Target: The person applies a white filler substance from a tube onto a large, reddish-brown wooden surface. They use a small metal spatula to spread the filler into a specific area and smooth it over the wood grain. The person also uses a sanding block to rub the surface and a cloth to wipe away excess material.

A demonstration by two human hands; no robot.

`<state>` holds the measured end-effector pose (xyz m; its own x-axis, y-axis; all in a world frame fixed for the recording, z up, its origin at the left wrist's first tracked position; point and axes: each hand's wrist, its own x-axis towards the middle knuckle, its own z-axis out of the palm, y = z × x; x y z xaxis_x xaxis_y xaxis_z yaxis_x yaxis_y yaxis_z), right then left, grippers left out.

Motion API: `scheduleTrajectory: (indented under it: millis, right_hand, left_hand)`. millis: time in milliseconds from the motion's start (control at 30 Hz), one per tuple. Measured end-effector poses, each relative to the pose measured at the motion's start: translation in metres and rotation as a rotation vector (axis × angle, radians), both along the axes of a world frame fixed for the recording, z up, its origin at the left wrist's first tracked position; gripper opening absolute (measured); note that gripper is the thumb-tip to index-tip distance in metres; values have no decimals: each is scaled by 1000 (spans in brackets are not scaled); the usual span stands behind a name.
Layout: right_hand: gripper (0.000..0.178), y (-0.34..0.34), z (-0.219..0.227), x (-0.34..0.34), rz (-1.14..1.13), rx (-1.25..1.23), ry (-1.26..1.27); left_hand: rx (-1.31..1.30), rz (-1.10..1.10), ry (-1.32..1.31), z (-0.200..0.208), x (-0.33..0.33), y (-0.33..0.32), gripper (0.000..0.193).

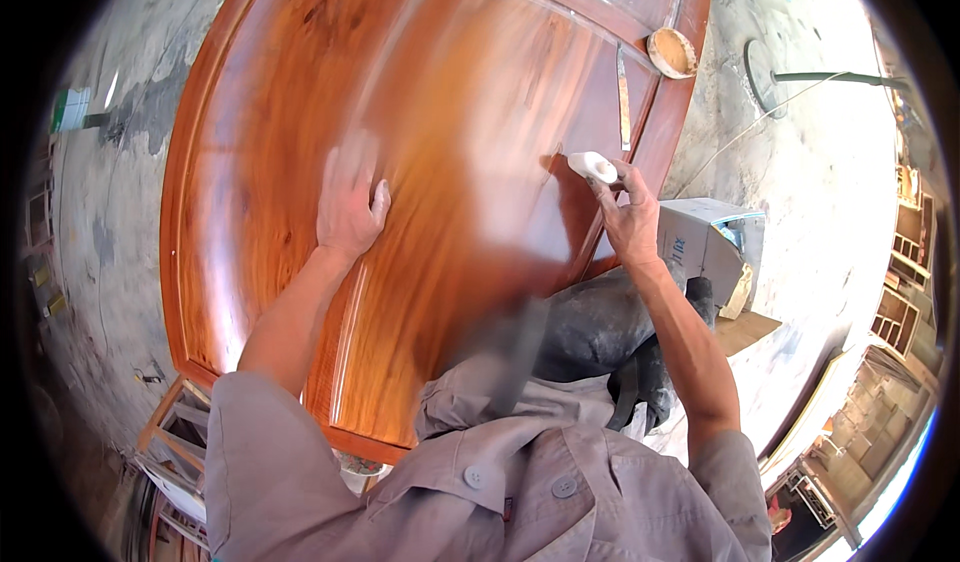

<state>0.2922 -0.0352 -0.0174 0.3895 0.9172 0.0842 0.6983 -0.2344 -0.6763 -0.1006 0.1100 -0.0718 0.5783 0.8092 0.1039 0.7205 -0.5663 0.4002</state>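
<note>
A large reddish-brown varnished wooden door panel (280, 162) with raised mouldings lies in front of me. My left hand (350, 207) rests on its left half, fingers stretched out and thumb apart; the fingertips are blurred. At the right side of the panel my right hand (632, 217) pinches a small white rounded piece with a hole in its end (592, 168), held just over the wood. I cannot make out its exact kind. Farther along lies a long narrow scraper (624, 107), near a round bowl (655, 60) of tan paste on the panel's right edge.
A grey-white cardboard box (690, 237) stands on the stained concrete floor (800, 162), right of my bent leg. A wooden frame (180, 427) is at the lower left. A cord and a dark ring-shaped stand (765, 77) lie at the far right. A smear blurs the middle of the view.
</note>
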Motion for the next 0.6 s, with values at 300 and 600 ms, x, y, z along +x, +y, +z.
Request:
scheduleTrajectory:
  millis: [300, 600]
  right_hand:
    - [30, 27, -5, -5, -28, -70, 57]
    - [27, -25, 4, -29, 19, -191, 99]
  left_hand:
    - [79, -20, 0, -5, 5, 2, 66]
    - [93, -32, 3, -7, 8, 3, 66]
